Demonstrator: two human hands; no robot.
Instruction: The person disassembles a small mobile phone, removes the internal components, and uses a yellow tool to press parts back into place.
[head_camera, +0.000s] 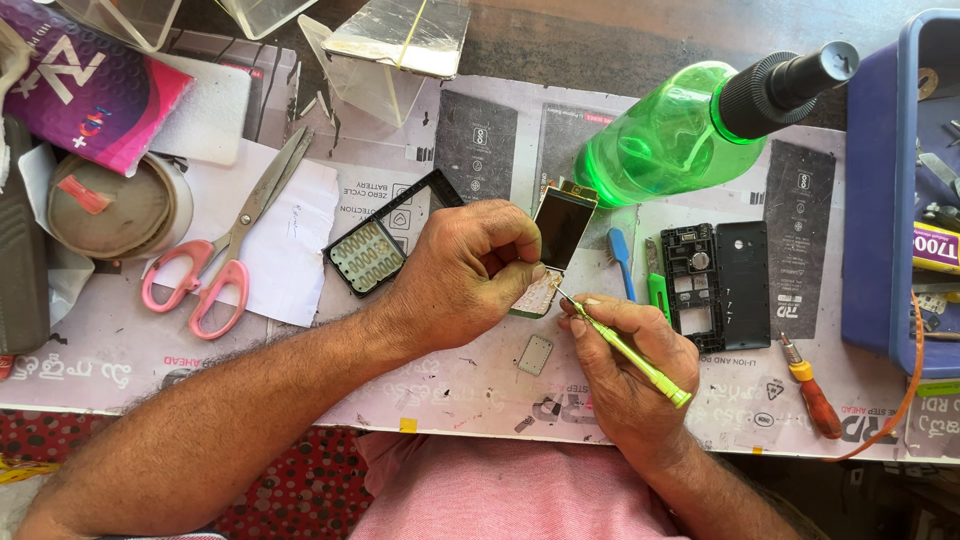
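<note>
Left hand (460, 275) pinches phone board (553, 250); right hand (625, 365) screwdriver (625, 350) tip touching it

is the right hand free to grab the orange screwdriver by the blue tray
Probably not yet: the right hand holds a green screwdriver. The orange screwdriver lies uncovered just beside it.

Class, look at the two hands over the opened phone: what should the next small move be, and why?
Probably press the green screwdriver down and turn it. The right hand holds it with its tip at the lower edge of the phone board, which the left hand grips steady above the table. Whether the tip sits in a screw is too small to tell.
</note>
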